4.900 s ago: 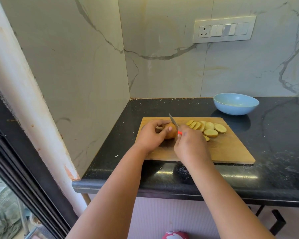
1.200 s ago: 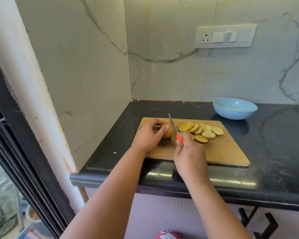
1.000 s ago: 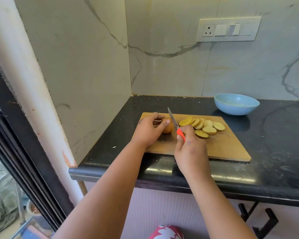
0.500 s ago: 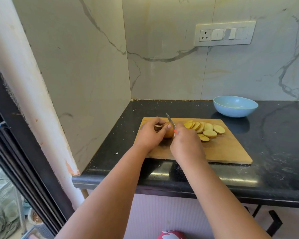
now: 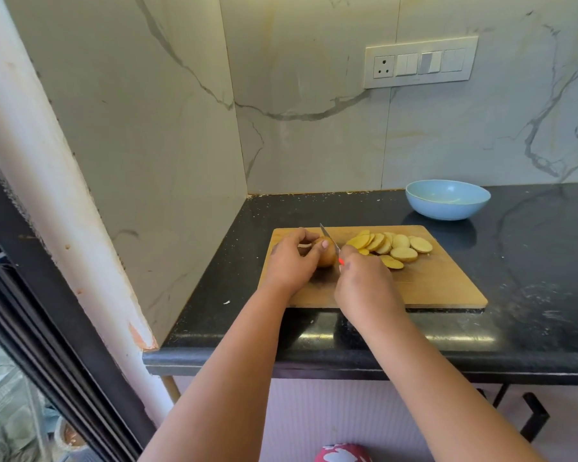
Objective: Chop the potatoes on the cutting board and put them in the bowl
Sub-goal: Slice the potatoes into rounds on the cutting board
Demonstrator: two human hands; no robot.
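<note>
left hand (image 5: 291, 261) curls its fingers around the potato (image 5: 326, 253) on the cutting board (image 5: 441, 281), while right hand (image 5: 364, 288) grips the knife (image 5: 329, 238), fingers closed on its handle.

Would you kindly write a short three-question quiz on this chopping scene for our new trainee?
1. True or false: the blue bowl already holds potato slices.
2. Which hand grips the knife? A) left hand B) right hand C) neither
3. Fill in: the uncut potato piece rests on the wooden ____.

Key
1. False: the bowl looks empty and the slices lie on the board, to the right of the blade.
2. B: the right hand grips the orange-handled knife, while the left hand holds the potato piece.
3. cutting board
</note>
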